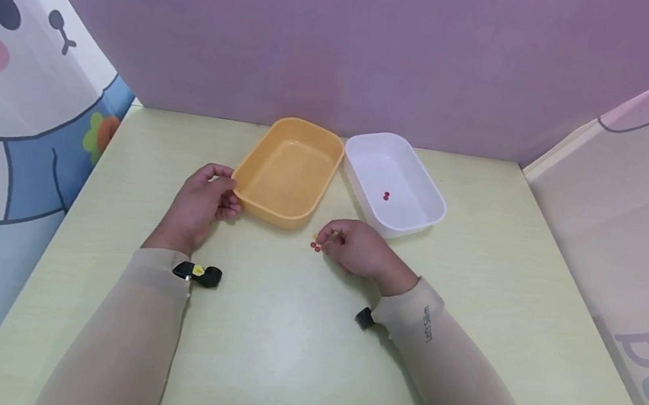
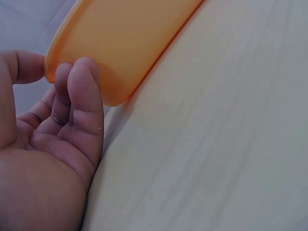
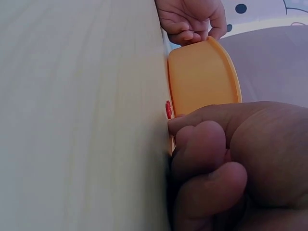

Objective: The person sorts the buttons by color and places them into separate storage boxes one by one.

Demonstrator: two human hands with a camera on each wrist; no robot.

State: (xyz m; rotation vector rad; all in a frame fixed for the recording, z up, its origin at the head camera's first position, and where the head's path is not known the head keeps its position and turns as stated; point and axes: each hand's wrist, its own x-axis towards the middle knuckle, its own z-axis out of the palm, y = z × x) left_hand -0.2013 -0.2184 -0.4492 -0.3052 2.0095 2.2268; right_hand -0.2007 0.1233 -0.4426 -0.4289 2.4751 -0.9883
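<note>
My left hand (image 1: 199,206) grips the near left corner of an orange plastic basin (image 1: 281,218). In the left wrist view the thumb lies at the basin's rim and the fingers against its outer wall. Low over the table, my right hand (image 1: 358,249) has thumb and forefinger brought close together right at some small round red pieces (image 1: 317,249). The right wrist view shows a red piece (image 3: 168,109) just beyond the fingertips, the other fingers curled. I cannot tell whether a piece is pinched. Two similar red pieces (image 1: 386,196) lie inside a white plastic basin (image 1: 413,228).
Both basins stand side by side towards the back of a pale wooden table (image 1: 261,354). Behind it rises a purple wall panel (image 1: 329,44). Printed panels flank the table, with a cartoon figure (image 1: 22,85) on the left one. Black wrist straps (image 1: 198,274) circle the sleeves.
</note>
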